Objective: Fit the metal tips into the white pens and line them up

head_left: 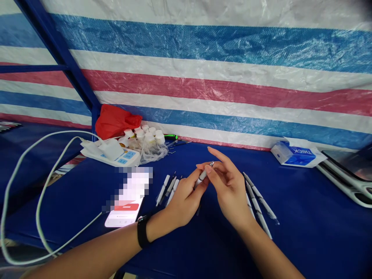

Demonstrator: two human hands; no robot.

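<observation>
Left hand (186, 197) gripping white pen (201, 178) above worktop (308, 221), right hand (229, 190) pinching its metal tip; this one seemingly mid-handling; left-side pens (162, 190), right-side pens (258, 209) lying wrapped, which finished cannot tell

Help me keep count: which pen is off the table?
The pen gripped by the left hand, its silver end at the right hand. It alone is held up; the other visible pens lie on the table.
</observation>
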